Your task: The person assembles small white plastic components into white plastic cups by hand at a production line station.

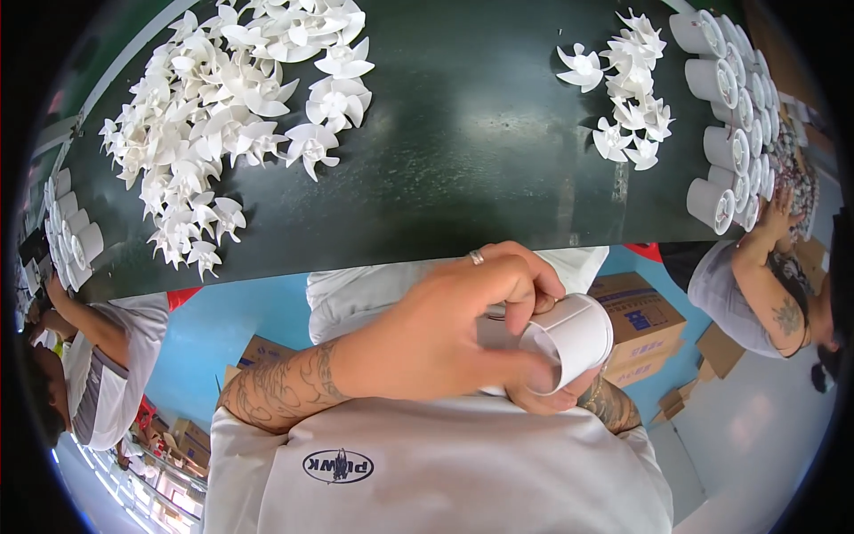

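Observation:
In front of my chest, just off the table's near edge, my right hand grips a white plastic cylinder-shaped cup from below. The cup lies tilted on its side, its open mouth facing left toward my other hand. My left hand wears a ring and reaches in from the left, fingers curled and thumb at the cup's mouth. A small greyish bit shows between those fingers, but what it is cannot be made out. Most of my right hand is hidden behind the cup and my left hand.
On the dark green table lies a large pile of white fan blades at left, a smaller fan-blade group at right. Stacked white cups line the right edge; more cups stand far left. Co-workers sit either side. Cardboard boxes are on the floor.

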`<state>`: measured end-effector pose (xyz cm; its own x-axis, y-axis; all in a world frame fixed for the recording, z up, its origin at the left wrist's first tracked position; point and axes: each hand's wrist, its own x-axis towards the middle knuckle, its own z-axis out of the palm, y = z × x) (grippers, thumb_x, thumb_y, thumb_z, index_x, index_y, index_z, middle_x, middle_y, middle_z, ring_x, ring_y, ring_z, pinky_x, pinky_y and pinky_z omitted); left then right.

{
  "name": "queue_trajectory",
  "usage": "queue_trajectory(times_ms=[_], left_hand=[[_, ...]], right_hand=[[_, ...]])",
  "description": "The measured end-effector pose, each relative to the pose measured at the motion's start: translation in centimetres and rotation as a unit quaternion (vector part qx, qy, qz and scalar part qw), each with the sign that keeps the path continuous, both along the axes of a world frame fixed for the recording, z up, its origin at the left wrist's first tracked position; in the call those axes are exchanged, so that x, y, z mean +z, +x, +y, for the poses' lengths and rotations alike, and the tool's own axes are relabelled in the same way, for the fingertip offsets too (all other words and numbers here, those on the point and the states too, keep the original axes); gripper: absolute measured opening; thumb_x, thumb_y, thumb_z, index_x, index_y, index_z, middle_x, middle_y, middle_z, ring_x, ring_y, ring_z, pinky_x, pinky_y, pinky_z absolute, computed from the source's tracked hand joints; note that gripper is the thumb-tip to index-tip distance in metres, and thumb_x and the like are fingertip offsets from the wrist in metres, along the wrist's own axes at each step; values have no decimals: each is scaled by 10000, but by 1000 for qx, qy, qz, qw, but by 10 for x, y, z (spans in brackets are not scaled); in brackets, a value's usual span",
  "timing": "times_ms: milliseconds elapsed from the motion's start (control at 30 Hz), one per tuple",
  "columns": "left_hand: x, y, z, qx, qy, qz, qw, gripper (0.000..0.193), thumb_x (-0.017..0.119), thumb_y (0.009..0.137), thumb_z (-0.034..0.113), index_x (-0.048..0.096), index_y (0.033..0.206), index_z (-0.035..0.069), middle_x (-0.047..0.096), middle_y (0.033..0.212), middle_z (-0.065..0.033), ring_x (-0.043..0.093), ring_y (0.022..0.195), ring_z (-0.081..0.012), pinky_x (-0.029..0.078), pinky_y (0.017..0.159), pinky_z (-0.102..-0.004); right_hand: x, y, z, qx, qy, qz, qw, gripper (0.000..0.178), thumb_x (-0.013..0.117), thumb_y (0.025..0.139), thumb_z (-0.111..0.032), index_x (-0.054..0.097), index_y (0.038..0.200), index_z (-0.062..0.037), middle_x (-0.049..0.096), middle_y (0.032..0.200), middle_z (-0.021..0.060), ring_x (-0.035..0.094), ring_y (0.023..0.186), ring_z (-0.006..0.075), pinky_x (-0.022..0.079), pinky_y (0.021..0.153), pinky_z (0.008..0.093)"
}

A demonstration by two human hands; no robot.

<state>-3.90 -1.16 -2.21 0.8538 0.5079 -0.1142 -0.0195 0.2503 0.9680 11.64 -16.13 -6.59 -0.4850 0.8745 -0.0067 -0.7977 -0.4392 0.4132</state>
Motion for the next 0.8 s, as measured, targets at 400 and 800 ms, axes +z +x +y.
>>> queue_trajectory(times_ms=[400,800], left_hand=[[1,-12,10,-6,84,29,996,493,903,625,207,572,951,42,643,1047,-114,625,880,-223,512,740,-323],[19,-73,-3,175,387,89,901,540,761,769,185,547,1256,90,614,1099,-113,599,988,-319,512,828,-413]], right_hand=[[6,1,7,83,12,-38,996,565,468,929,-480,457,1300,-55,601,709,133,539,448,191,420,396,296],[74,-7,64,98,87,-711,691,743,541,942,-475,320,1412,56,608,877,71,538,655,90,430,561,218]])
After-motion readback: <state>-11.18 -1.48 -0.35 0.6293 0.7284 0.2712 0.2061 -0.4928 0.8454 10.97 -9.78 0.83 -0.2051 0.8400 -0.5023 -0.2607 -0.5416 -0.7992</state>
